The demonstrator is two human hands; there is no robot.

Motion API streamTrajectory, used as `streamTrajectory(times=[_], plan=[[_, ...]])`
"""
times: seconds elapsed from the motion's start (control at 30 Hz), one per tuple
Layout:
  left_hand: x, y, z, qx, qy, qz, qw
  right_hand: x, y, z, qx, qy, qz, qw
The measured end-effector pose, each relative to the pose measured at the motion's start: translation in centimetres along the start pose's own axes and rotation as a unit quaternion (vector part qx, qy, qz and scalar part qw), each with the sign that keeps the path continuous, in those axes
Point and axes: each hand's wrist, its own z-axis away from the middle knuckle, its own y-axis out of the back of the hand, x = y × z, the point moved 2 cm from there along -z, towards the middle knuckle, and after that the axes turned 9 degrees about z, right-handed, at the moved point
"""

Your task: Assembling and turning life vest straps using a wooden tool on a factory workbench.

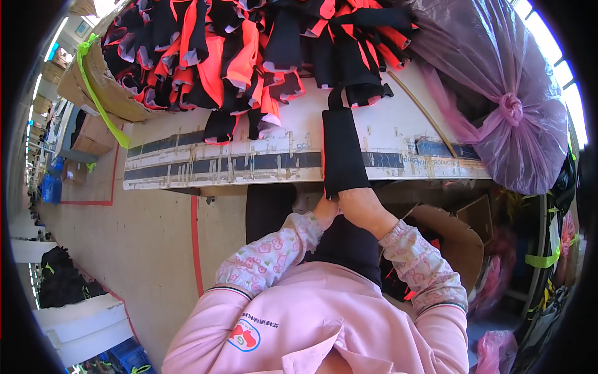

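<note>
A long black fabric piece (344,149) with a thin orange-red edge lies over the table's front edge, its near end hanging just past it. At its far end is a narrow black strap. My left hand (326,210) is closed at the near left corner of this piece. Close beside it, my right hand (362,209) meets the near end from below, its fingers hidden by the fabric, so I cannot tell whether they grip it. Beyond the hands, a heap of similar black and orange-red fabric pieces (237,59) covers the back of the table.
The white table (274,140) has worn tape along its front. A thin wooden stick (423,112) lies at the right, beside a knotted purple plastic bag (512,111). An open cardboard box (448,227) stands below right. Another carton (112,84) is at the far left.
</note>
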Motion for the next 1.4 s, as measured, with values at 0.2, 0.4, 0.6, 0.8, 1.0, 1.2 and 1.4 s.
streamTrajectory(times=[0.2, 0.4, 0.6, 0.8, 1.0, 1.2, 1.4], plan=[[1.4, 0.5, -1.0, -0.019, -0.064, -0.338, 0.939, 0.7, -2.2, -1.3, 0.099, -0.004, 0.017, 0.995], [1.1, 0.7, -2.6, -0.101, -0.08, -0.276, 0.953, 3.7, -3.6, -3.4, -0.013, -0.043, -0.305, 0.951], [1.7, 0.7, -1.7, -0.05, -0.013, -0.109, 0.993, 1.8, -3.7, -6.6, -0.445, -0.342, -0.257, 0.787], [0.7, 0.6, 0.9, -0.075, -0.242, -0.117, 0.96, -1.1, -4.6, -2.1, -0.049, 0.041, 0.127, 0.99], [1.0, 1.5, -2.0, -0.1, -0.159, -0.155, 0.97, -1.1, -3.7, -2.2, -0.027, -0.187, -0.073, 0.979], [1.1, 1.8, -3.0, -0.095, -0.122, -0.123, 0.98, 0.5, -4.1, -4.3, -0.111, -0.137, -0.004, 0.984], [-0.2, -0.3, -1.0, -0.082, 0.003, -0.056, 0.995, 0.0, -2.1, -1.9, 0.01, -0.06, -0.021, 0.998]])
